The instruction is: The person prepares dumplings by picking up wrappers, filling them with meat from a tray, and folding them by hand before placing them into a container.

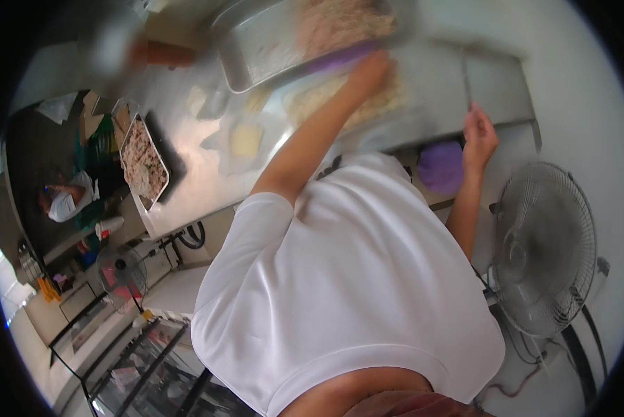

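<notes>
My left hand (373, 75) reaches over the worktable with its fingers curled in. Blur hides whatever it may hold. Just beyond it, a metal tray (239, 82) contains a mound of pinkish minced filling (343, 28). A purple strip (336, 58) shows along the tray's near edge. Under my left forearm lies a blurred flat area of pale yellowish pieces (312, 104). Over the table's near edge, my right hand (479, 137) is closed around the lower end of a thin stick (466, 73), which points away from me.
A second tray of minced filling (143, 163) sits at the table's left end, with pale square sheets (246, 139) nearer. A purple round object (440, 167) is below the table edge. One fan (545, 250) stands at right, another (122, 265) at left. A person (72, 198) is at far left.
</notes>
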A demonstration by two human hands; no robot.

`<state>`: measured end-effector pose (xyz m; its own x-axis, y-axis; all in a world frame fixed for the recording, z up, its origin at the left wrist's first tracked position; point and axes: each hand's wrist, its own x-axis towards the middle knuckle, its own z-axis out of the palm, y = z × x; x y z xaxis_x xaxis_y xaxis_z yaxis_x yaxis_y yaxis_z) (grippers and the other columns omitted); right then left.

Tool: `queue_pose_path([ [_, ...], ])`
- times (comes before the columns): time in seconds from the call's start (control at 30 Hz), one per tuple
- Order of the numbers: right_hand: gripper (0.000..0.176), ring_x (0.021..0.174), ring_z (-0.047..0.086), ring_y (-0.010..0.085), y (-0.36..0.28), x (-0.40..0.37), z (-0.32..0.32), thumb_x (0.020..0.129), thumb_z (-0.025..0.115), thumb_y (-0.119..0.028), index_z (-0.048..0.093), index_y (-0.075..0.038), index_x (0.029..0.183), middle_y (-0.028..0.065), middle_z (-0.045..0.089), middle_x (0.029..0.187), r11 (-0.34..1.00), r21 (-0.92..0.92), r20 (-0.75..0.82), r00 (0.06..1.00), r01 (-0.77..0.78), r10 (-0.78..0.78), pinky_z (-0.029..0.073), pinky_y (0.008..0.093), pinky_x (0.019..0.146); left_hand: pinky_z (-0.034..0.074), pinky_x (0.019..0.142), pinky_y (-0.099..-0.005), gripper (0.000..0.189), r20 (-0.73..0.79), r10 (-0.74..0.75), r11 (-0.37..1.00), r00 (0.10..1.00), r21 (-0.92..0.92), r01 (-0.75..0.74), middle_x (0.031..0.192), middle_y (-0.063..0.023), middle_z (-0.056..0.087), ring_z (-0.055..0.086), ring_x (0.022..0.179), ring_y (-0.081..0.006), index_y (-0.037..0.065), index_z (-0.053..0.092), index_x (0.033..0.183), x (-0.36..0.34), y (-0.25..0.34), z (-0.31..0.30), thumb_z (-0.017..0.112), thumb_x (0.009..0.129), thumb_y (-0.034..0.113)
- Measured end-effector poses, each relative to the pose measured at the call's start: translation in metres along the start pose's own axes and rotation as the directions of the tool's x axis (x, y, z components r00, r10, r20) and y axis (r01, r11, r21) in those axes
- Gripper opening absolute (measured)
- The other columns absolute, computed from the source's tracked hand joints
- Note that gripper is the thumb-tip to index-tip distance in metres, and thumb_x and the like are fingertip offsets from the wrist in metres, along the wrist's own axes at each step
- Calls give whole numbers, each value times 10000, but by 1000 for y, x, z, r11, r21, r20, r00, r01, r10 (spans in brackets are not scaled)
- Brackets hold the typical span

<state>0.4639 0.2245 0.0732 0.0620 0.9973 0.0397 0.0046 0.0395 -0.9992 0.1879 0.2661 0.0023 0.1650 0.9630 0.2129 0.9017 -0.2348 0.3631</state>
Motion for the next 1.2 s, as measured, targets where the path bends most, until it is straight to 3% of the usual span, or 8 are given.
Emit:
queue_pose_path([
  [0.07,282,695,482,48,6,0,3,892,640,-75,641,5,1162,-8,603,839,999,-48,14,1000,8,-7,387,192,612,505,787,-410,271,-90,-9,1000,996,24,11,1050,-140,549,598,932,-328,75,635,1040,-15,9,-39,658,770,93],
  [0.13,288,821,584,88,19,1,3,892,638,-45,630,25,1171,52,657,976,995,-101,15,1000,17,-15,478,208,765,506,764,-398,266,-255,-183,964,950,-236,122,1001,-129,583,615,876,-313,71,638,1041,-43,12,-83,651,776,63],
  [0.3,290,810,566,63,27,4,23,895,634,-49,632,15,1177,34,646,955,994,-108,79,996,-26,35,463,191,721,515,717,-375,221,-565,-370,911,738,-64,407,925,-161,627,637,818,-312,15,632,979,-198,-93,-109,633,762,-26],
  [0.47,293,805,552,42,24,18,55,899,630,-52,634,1,1187,18,633,936,990,-139,255,966,-5,41,443,173,688,516,699,-398,171,-246,-778,615,578,-113,780,919,-168,624,628,810,-334,20,623,930,-322,-121,-112,678,769,42],
  [0.6,302,842,576,65,4,22,101,889,640,-33,633,0,1189,38,642,984,994,-95,386,922,45,-5,470,192,740,500,711,-437,309,-334,-781,538,528,72,840,886,-131,594,598,838,-332,38,577,828,-314,-103,-94,762,730,265],
  [0.83,299,878,591,88,-33,-4,147,885,646,-26,623,35,1176,61,645,1042,986,-2,497,855,169,-145,482,215,796,498,722,-434,260,-367,-751,573,549,50,818,904,-123,592,594,860,-328,53,580,849,-291,-100,-93,734,757,242],
  [1.03,298,866,588,84,-26,-16,143,881,651,-28,622,44,1168,61,645,1034,991,-79,535,843,112,-53,482,212,782,493,706,-432,190,-366,-721,623,588,30,782,852,-136,614,610,787,-327,34,600,800,-307,-125,-82,693,785,199],
  [1.2,300,875,586,83,-25,-18,139,881,650,-27,620,44,1171,66,644,1041,993,-93,554,832,74,-10,479,212,782,503,723,-420,187,-224,-836,541,501,-180,821,894,-144,650,634,832,-325,25,640,834,-319,-145,-85,688,772,195],
])
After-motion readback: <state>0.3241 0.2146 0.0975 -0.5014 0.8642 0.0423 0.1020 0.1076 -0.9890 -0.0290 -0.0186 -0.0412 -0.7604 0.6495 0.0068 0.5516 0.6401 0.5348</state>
